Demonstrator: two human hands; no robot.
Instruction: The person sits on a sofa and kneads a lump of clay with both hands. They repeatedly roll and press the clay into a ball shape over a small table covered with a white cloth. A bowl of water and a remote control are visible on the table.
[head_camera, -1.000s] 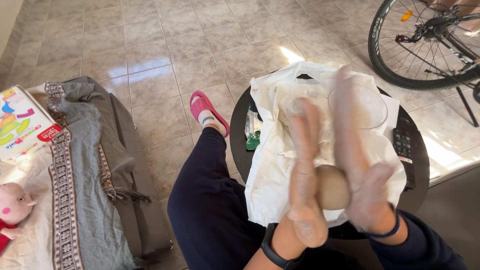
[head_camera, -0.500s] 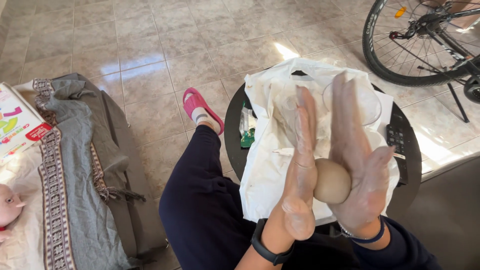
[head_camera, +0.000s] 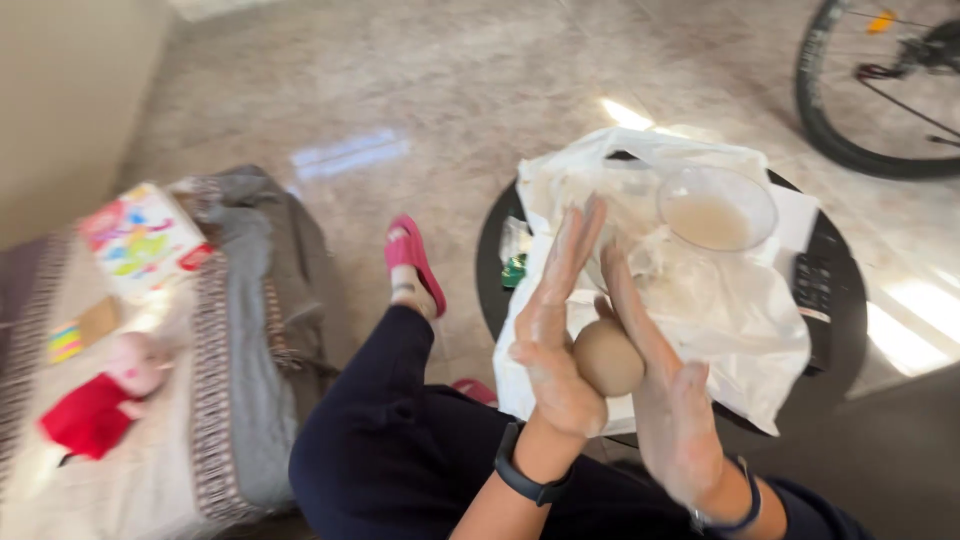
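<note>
Pressing a ball (head_camera: 608, 357) of tan dough between two flat palms, the person sits with the hands raised just in front of a round black table (head_camera: 838, 345). The left hand (head_camera: 560, 330) stands on edge with fingers straight and together, pointing away toward the table; its palm lies against the ball's left side. The right hand (head_camera: 660, 390) mirrors it, fingers stretched out, palm against the ball's right side. Neither hand curls around the ball: both are flat and opened out, and the ball is simply pinched between them. Both palms look dusted pale. A dark band (head_camera: 527, 475) circles the left wrist, and a thin dark one (head_camera: 722, 520) the right.

On the table, beyond the fingertips, a crumpled white plastic bag (head_camera: 730, 320) is spread out and hangs over the near edge. A clear bowl (head_camera: 716, 207) with a pale, cloudy liquid stands on the bag, well past the hands. A small green thing (head_camera: 514, 270) lies at the table's left edge, too blurred to make out.

Left of the table, the person's leg in dark trousers (head_camera: 400, 440) stretches to a foot in a pink slipper (head_camera: 412, 260) on the tiled floor (head_camera: 400, 90). Farther left lies a grey cloth (head_camera: 250, 330), with a colourful box (head_camera: 140, 240) and a pink doll in red (head_camera: 105, 400) beyond it. A bicycle wheel (head_camera: 850, 110) stands behind the table, to its right.
</note>
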